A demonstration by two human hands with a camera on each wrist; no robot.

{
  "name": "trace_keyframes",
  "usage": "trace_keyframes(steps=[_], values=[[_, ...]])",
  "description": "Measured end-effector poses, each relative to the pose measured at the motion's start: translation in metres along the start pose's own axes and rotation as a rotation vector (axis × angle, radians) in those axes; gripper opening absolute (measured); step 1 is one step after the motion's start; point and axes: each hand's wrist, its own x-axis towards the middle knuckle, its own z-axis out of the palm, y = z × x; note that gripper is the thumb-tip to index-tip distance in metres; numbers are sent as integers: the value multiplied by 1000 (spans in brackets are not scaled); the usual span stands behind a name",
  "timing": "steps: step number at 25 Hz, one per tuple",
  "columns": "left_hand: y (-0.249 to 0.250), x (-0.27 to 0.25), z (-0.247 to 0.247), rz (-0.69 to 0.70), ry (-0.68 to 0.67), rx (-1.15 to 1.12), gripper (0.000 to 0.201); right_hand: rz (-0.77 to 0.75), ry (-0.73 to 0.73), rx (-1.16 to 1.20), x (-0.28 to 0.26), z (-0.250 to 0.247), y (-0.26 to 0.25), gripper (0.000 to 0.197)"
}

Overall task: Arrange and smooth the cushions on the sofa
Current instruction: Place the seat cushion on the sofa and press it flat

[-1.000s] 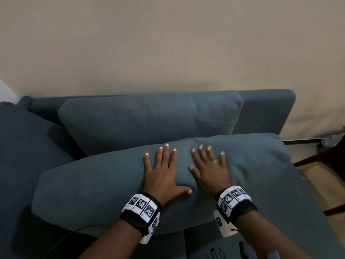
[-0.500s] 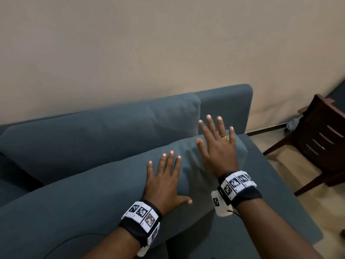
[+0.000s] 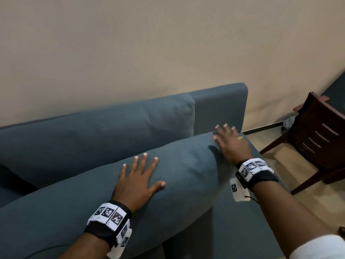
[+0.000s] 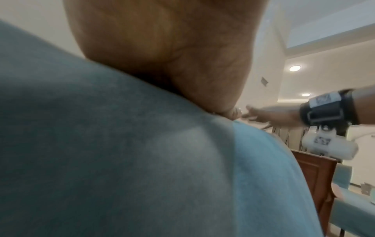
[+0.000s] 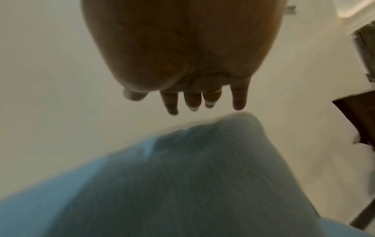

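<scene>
A long teal cushion (image 3: pixel 74 199) lies tilted across the sofa seat (image 3: pixel 233 221), its right end raised. My left hand (image 3: pixel 139 176) rests flat on its top with fingers spread. My right hand (image 3: pixel 228 141) lies with straight fingers on the cushion's right end near the corner. In the right wrist view the fingers (image 5: pixel 192 99) hang straight above the cushion corner (image 5: pixel 223 136). A second teal cushion (image 3: pixel 93 131) leans upright against the sofa back (image 3: pixel 220 105). The left wrist view shows my palm (image 4: pixel 172 56) pressed onto the cushion fabric (image 4: pixel 101 152).
A dark wooden chair (image 3: pixel 317 139) stands on the floor right of the sofa. A beige wall (image 3: pixel 149 43) rises behind the sofa. The sofa's right edge drops to the floor near the chair.
My right hand has slid right along the cushion to its right end. The left hand stays flat on the cushion. The view has swung right, showing more of the chair.
</scene>
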Motion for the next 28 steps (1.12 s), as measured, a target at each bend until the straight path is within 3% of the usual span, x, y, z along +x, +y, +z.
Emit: trace_keyframes(steps=[1, 2, 3, 5, 6, 9, 11, 13, 14, 17, 20, 21, 24, 27, 28], values=[[-11, -5, 1, -18, -10, 1, 91, 23, 194, 32, 3, -12, -4, 62], [-20, -10, 2, -22, -17, 6, 92, 68, 248, 45, 1, -19, -11, 62], [-25, -13, 2, -19, -20, 11, 93, 30, 227, 19, -3, -15, -19, 68], [-27, -21, 4, -10, -39, -3, 93, -82, -6, -145, -8, 19, -26, 90], [-27, -22, 4, -7, -42, -7, 92, -59, -77, -159, -12, 20, -33, 89], [-33, -26, 7, -22, -22, 0, 87, 50, 189, 41, -10, -3, -56, 68], [-45, -32, 7, -41, 0, -7, 91, -90, 74, -98, -30, 9, -85, 76], [-65, -42, 7, -103, 13, -20, 100, -250, -68, -273, -46, 39, -99, 97], [-78, -48, 7, -150, 23, -26, 105, -259, -40, -245, -50, 35, -113, 99], [-116, -72, 10, -243, 48, -26, 109, -269, 123, -77, -57, 21, -149, 74], [-152, -103, 12, -287, 55, -23, 100, -351, -135, -285, -72, 72, -174, 96], [-165, -113, 15, -303, 61, -24, 98, -335, -138, -261, -69, 74, -182, 98], [-201, -141, 21, -345, 98, -19, 95, -295, 12, -99, -66, 52, -220, 80], [-240, -167, 24, -401, 105, -20, 89, -420, -180, -302, -79, 86, -252, 100], [-254, -174, 25, -435, 112, -25, 88, -424, -173, -293, -80, 90, -265, 104]])
